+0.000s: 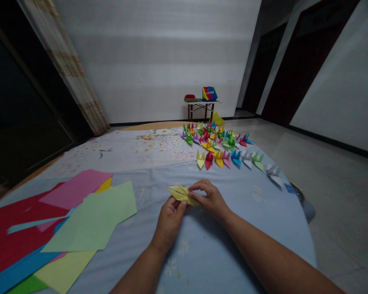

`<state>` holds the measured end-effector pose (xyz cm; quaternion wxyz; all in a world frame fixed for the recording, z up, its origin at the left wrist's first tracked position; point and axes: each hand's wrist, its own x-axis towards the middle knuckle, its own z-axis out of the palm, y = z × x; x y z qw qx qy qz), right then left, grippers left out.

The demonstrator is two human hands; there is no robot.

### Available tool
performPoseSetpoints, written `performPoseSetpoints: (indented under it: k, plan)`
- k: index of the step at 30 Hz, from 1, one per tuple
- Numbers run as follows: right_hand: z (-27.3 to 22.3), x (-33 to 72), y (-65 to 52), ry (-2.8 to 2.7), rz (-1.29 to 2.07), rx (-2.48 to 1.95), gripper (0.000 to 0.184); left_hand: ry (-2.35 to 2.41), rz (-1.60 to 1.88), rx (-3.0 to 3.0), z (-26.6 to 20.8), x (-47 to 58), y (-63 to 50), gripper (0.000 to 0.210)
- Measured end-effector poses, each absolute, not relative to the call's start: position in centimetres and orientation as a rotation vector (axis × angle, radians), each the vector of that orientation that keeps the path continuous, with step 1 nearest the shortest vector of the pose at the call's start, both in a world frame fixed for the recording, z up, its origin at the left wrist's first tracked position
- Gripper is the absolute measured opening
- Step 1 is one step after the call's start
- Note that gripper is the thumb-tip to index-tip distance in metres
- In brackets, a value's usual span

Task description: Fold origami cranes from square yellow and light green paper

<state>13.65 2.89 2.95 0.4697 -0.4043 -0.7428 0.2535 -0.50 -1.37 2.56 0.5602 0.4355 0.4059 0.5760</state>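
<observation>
Left hand (171,217) pinching the near edge, right hand (211,200) pinching the right end — the folded yellow paper (178,193) sits between them over the bench (282,228), loose coloured sheets (92,220) at left, folded figures (218,159) beyond.

Illegible white lettering (209,92) on the multicoloured package (209,97)

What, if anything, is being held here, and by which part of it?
A folded yellow paper: the left hand holds its near edge; the right hand holds its right half.
</observation>
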Motion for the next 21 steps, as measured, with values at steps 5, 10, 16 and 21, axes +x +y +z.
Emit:
performPoseSetpoints:
  k: [5,10,16,21]
  plan:
    - [2.7,13.8,2.9,-1.879,0.459,-0.937,0.012,0.96,1.383,1.08,2.1,-0.6,-1.2,0.033]
    - [2.7,13.8,2.9,-1.902,0.321,-0.869,0.01,0.949,1.391,1.066,1.9,-0.5,-1.2,0.036]
    - [3.3,13.6,2.4,-1.976,0.312,-0.824,0.004,0.972,1.415,1.023,2.4,-0.4,-1.2,0.035]
    - [3.2,13.3,2.2,-2.018,0.279,-0.772,0.007,0.993,1.387,1.008,2.9,-0.4,-1.3,0.034]
